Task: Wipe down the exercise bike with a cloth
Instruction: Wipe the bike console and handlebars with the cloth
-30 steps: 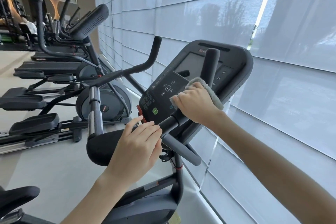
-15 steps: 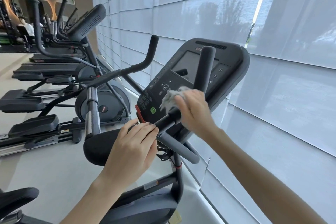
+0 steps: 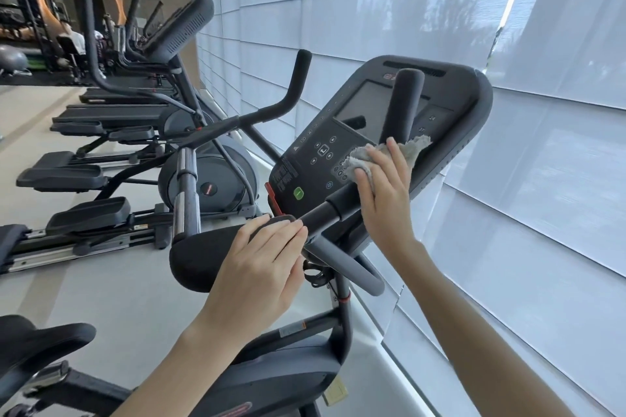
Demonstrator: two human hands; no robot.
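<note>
Gripping cloth (image 3: 359,161) against console (image 3: 311,176) beside upright handlebar (image 3: 403,101), right hand (image 3: 386,193) fingers curl; left hand (image 3: 261,264) fingers flat on pad (image 3: 200,257).

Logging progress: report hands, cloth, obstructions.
Left hand flat on black padded armrest. Right hand holds grey terry cloth against dark console panel. Upright foam grip beside cloth.

The pale grey floor (image 3: 101,281) carries the exercise bike (image 3: 288,369) at 6 o'clock. Other gym machines (image 3: 210,179) stand on it in a row, from 9 o'clock away toward 11 o'clock.
</note>
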